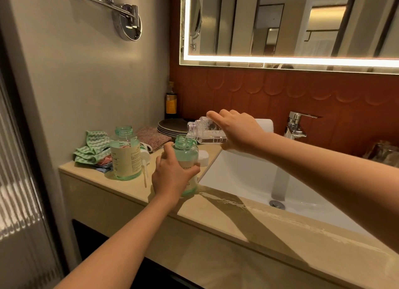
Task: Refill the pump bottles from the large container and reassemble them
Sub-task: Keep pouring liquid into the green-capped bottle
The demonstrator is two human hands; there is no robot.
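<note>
A green-tinted pump bottle (pixel 187 157) labelled FOAM stands uncapped on the beige counter (pixel 226 221), and my left hand (pixel 172 174) grips its side. My right hand (pixel 239 131) holds a clear container (pixel 203 131) tipped on its side, its open mouth just above the bottle's neck. The container shows bubbles inside. A second green pump bottle (pixel 125 155) stands uncapped to the left, partly filled. A white pump head (pixel 145 159) with its tube lies between the two bottles.
A white sink (pixel 248 176) with a chrome tap (pixel 296 125) lies to the right. Folded cloths (pixel 95 148), a stack of dark plates (pixel 172 128), a dark bottle (pixel 171 102) and a small white box (pixel 203 157) crowd the back left corner. A wet streak runs along the counter's front.
</note>
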